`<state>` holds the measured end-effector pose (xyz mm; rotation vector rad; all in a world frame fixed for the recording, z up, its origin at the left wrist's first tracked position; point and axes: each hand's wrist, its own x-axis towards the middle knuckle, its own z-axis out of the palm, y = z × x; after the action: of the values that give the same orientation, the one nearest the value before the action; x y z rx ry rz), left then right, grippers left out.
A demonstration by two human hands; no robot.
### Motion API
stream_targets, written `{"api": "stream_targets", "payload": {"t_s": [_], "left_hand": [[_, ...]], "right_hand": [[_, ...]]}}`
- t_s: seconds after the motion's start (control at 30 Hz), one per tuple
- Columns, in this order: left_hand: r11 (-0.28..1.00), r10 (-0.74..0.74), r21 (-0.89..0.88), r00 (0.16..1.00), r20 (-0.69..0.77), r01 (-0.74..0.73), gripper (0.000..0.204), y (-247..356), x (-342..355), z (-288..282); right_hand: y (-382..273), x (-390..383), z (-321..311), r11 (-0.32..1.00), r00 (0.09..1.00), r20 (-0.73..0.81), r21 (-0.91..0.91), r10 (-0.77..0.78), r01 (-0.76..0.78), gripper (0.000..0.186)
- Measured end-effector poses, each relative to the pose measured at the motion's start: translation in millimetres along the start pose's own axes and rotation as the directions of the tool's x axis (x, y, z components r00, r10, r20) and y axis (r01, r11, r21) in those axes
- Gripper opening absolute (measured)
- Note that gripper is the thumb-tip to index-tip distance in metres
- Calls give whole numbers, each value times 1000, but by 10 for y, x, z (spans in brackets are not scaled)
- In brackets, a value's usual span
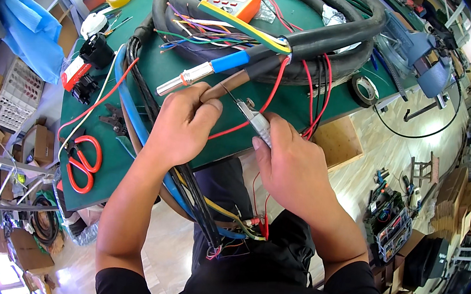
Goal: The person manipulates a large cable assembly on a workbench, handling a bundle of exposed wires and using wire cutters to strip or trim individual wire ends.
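My left hand [186, 124] is closed around the end of a brown insulated wire [232, 83] that comes out of a thick black cable [341, 38]. In my right hand [294, 162] is a grey metal utility knife [257, 121], its thin blade reaching toward the brown wire; whether it touches cannot be made out. Just beyond my left hand lies a blue wire [230, 61] from the same cable, tipped with a silver metal terminal [186, 78]. A yellow-green wire [243, 25], a red wire [277, 85] and several thin coloured wires [194, 29] also fan out from this cable end.
The cable lies coiled on the green tabletop [120, 186], with an orange meter [251, 5] among its loops. Red-handled scissors [95, 157] and a second bundle of blue and black cables [140, 119] lie left. Black tape [364, 91] and a blue vise-like tool [430, 73] are right.
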<state>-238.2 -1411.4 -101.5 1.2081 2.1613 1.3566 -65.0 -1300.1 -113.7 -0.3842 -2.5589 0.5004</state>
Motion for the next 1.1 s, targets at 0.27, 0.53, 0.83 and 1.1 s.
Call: {"api": "stream_targets", "payload": {"t_s": [0.27, 0.53, 0.83, 1.1], "left_hand": [[999, -32, 21, 999, 0, 32, 27, 65, -2, 12], [999, -30, 22, 1000, 6, 30, 28, 25, -4, 12], [999, 17, -47, 999, 31, -15, 26, -45, -10, -2], [884, 300, 441, 913, -276, -157, 24, -104, -107, 160]], "right_hand": [[-9, 16, -34, 1000, 1000, 15, -12, 0, 0, 25], [-20, 21, -40, 1000, 1000, 28, -17, -1, 1, 26], [-20, 15, -20, 1000, 1000, 20, -27, 5, -4, 27], [-24, 16, -5, 1000, 1000, 18, -8, 8, -8, 28]]}}
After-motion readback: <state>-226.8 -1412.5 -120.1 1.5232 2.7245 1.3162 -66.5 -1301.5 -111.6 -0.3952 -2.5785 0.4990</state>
